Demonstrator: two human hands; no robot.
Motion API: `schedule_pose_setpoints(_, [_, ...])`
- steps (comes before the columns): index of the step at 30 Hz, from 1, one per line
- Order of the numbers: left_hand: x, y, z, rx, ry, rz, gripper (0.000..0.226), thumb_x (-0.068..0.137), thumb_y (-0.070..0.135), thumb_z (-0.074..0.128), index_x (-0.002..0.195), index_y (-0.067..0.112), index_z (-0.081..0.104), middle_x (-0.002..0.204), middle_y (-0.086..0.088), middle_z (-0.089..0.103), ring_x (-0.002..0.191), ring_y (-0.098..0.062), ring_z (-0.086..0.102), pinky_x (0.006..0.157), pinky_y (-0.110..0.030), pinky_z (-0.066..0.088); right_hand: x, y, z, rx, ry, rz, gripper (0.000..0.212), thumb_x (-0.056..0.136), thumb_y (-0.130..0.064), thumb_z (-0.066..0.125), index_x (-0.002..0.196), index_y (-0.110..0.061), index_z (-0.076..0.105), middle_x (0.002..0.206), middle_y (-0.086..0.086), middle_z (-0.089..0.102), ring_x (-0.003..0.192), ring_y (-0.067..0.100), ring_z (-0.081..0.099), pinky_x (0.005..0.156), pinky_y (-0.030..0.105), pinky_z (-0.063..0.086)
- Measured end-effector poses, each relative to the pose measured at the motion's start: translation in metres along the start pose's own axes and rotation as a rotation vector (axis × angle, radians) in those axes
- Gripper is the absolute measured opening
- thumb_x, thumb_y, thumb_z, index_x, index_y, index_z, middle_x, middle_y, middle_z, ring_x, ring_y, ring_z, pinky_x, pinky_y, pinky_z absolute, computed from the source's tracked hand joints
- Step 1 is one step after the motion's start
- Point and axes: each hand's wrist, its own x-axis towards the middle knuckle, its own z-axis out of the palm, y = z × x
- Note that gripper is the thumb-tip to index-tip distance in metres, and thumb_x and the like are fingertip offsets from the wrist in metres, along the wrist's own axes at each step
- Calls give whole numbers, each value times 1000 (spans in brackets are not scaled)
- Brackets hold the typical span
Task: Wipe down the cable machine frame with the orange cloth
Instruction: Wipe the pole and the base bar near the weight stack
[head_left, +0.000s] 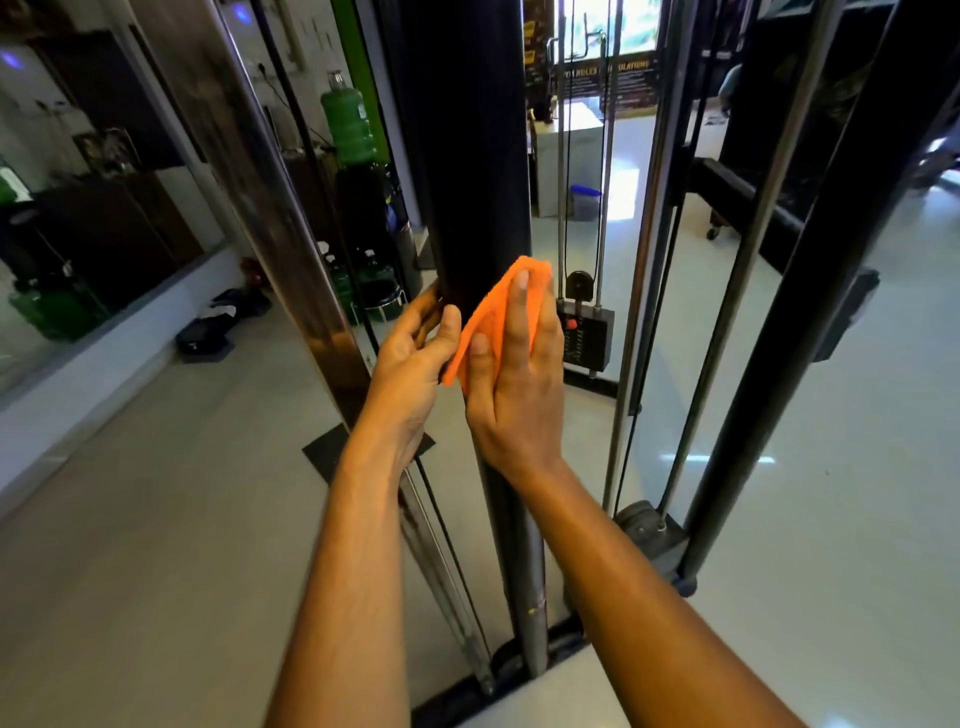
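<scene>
The cable machine frame (478, 156) stands upright just ahead of me, its black post in the middle. My right hand (519, 384) presses the orange cloth (498, 312) flat against it, fingers straight. My left hand (415, 358) curls round the post's left edge beside the cloth.

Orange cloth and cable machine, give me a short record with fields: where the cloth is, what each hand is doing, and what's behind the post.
cloth: orange cloth, pressed flat against the black upright post of the cable machine frame
right hand: right hand, fingers straight, pressing the cloth to the post
left hand: left hand, thumb touching the cloth's lower left edge, fingers curled round the post's left side
behind the post: black weight stack with a red pin, between two steel guide rods
floor: pale glossy floor
</scene>
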Motion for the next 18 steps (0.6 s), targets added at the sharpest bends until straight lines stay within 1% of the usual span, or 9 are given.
schedule_pose_setpoints(2, [-2, -7, -1, 0, 1, -6, 38, 110, 30, 59, 147, 36, 58, 139, 11, 71, 132, -6, 64, 116, -41, 51, -8, 6, 3, -28, -10, -25, 80, 114, -35, 51, 171, -36, -6, 182, 13, -1, 167, 32, 15, 123, 59, 41])
schedule_pose_setpoints(4, [-1, -11, -2, -7, 15, -13, 35, 110, 31, 60, 143, 42, 60, 142, 15, 68, 136, -3, 60, 120, -43, 46, -34, 25, 5, -82, -68, -51, 89, 114, -32, 55, 171, -40, -13, 182, 8, -11, 168, 33, 10, 125, 58, 38])
schedule_pose_setpoints(5, [-1, -13, -2, -1, 21, -22, 35, 109, 33, 61, 143, 44, 59, 145, 17, 66, 138, -2, 57, 123, -45, 43, -52, 38, 6, -109, -114, -35, 92, 114, -33, 56, 169, -42, -17, 181, 7, -13, 168, 34, 11, 125, 58, 38])
schedule_pose_setpoints(8, [-3, -17, 0, 35, 19, -15, 44, 107, 38, 62, 151, 42, 55, 151, 17, 61, 144, -6, 52, 125, -47, 40, -106, 69, 2, -124, -255, 82, 91, 115, -39, 52, 167, -48, -21, 182, 9, -11, 162, 40, 25, 119, 64, 44])
schedule_pose_setpoints(10, [-5, -18, 2, 40, 25, -14, 40, 109, 37, 61, 148, 46, 55, 150, 17, 61, 142, -3, 53, 124, -42, 41, -118, 72, -2, -93, -298, 122, 87, 116, -42, 48, 167, -48, -22, 181, 12, -6, 159, 41, 30, 115, 66, 46])
schedule_pose_setpoints(11, [-6, -18, 2, 37, 29, -19, 37, 109, 36, 61, 143, 49, 55, 149, 19, 61, 140, 0, 53, 122, -39, 41, -113, 68, -3, -84, -300, 123, 86, 116, -42, 47, 167, -47, -23, 181, 13, -4, 158, 41, 31, 114, 66, 46])
schedule_pose_setpoints(13, [-7, -20, 2, 29, 31, -32, 35, 108, 37, 62, 139, 53, 55, 150, 18, 60, 138, 4, 53, 121, -36, 41, -92, 55, -3, -67, -253, 100, 87, 116, -39, 48, 167, -44, -23, 181, 10, -7, 160, 42, 28, 116, 66, 45])
schedule_pose_setpoints(16, [-9, -26, 2, 8, 35, -60, 35, 109, 35, 62, 141, 47, 57, 147, 17, 63, 140, 0, 53, 120, -35, 43, -60, 38, -2, -61, -157, 38, 86, 116, -33, 49, 170, -40, -18, 182, 7, -11, 166, 38, 16, 120, 65, 41])
schedule_pose_setpoints(18, [-8, -31, 1, 3, 27, -69, 34, 109, 33, 62, 140, 46, 58, 145, 19, 65, 139, 0, 54, 121, -37, 43, -53, 38, -1, -71, -131, 22, 86, 115, -33, 49, 170, -40, -17, 182, 8, -10, 167, 37, 13, 121, 65, 40])
